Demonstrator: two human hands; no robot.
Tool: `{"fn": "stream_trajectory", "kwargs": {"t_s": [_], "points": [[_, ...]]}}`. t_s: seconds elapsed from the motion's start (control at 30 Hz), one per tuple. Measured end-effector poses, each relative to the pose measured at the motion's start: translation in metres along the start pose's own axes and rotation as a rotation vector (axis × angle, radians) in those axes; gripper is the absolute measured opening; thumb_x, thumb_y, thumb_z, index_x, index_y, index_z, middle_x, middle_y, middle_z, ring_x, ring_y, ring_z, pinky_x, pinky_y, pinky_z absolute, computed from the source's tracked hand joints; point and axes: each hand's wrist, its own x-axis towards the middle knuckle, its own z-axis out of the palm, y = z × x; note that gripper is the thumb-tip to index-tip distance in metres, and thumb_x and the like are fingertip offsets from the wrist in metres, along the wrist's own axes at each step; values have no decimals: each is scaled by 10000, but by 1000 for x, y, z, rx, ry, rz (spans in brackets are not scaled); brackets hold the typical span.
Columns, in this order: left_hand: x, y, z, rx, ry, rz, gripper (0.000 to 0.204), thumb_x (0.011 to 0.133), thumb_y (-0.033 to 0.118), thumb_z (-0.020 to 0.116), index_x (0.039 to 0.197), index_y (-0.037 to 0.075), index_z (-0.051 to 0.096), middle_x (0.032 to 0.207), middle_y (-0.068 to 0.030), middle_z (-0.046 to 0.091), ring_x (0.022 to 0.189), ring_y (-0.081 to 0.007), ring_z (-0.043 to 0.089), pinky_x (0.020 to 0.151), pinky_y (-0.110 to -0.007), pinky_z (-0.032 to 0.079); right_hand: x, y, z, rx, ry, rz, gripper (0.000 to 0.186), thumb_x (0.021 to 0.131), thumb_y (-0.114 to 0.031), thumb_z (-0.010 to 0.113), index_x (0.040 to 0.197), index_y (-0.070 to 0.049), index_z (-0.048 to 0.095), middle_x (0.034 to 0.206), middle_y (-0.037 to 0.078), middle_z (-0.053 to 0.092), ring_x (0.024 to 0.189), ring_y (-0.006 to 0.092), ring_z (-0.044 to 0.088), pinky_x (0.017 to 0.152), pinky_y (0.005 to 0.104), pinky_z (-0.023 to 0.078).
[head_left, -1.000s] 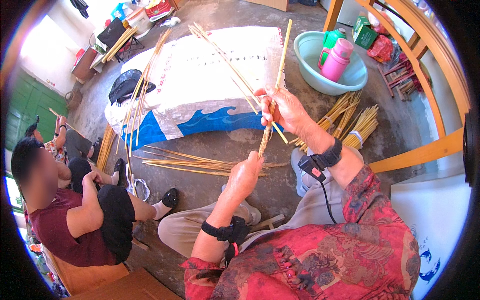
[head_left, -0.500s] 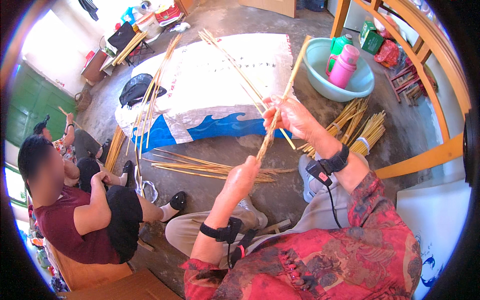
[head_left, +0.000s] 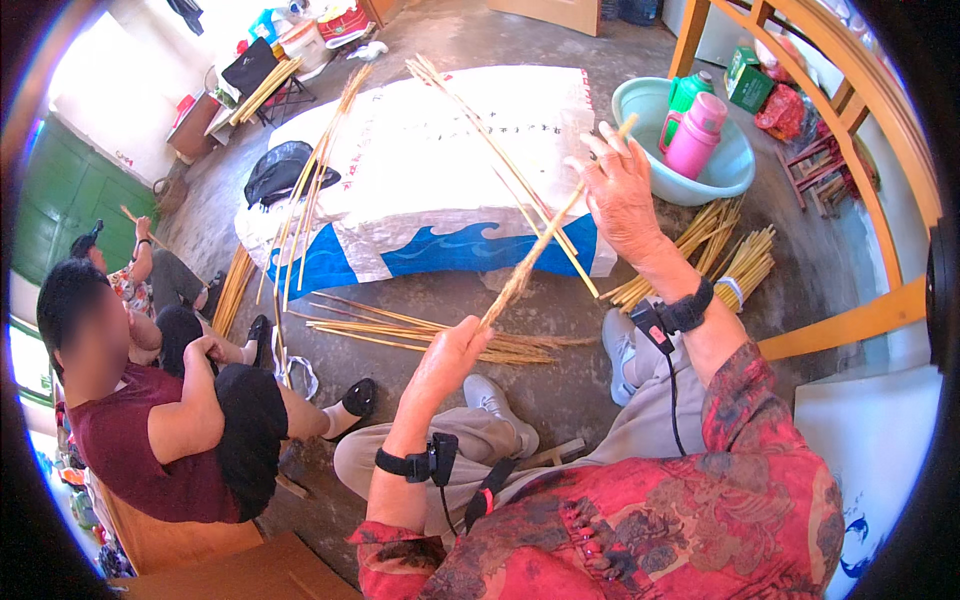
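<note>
A straw-coloured dry plant stalk [head_left: 545, 238] slants up and to the right in front of me, its lower part frayed and fibrous. My left hand [head_left: 450, 358] is closed round the frayed lower end. Near the stalk's upper part, my right hand [head_left: 620, 195] has its fingers spread; the stalk passes against or between them, and I cannot tell exactly how they touch. Beyond lies a white sheet [head_left: 420, 150] with a blue wave band, and long stalks [head_left: 490, 155] rest across it.
Loose stalks [head_left: 430, 340] lie on the floor before my feet, tied bundles [head_left: 745, 265] at the right. A light-blue basin [head_left: 735, 180] holds pink and green flasks. A wooden frame [head_left: 850, 315] stands right. At left sits a person [head_left: 160, 430], with another person [head_left: 140, 270] behind.
My right hand has loosened from its grip and moved up and right along the stalk, fingers spreading. The left hand has drawn down and left with the frayed end; the stalk tilts more.
</note>
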Motion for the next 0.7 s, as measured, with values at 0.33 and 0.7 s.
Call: {"fn": "stream_trajectory", "kwargs": {"t_s": [0.33,0.7], "points": [[-10,-11,-22,-94,83,13,233,839,242,511,820,10,519,614,-145,458,574,-222,433,567,-320,390,0,22,0,64,-300,-170,125,677,-116,592,801,-125,581,740,36,549,791,227,521,734,363,375],[-16,-72,-34,-373,382,-225,204,864,201,466,900,21,555,561,6,437,448,-67,439,422,-222,384,-15,34,12,196,-575,-60,180,713,-112,567,892,-131,558,739,63,560,739,245,560,632,354,435]]}}
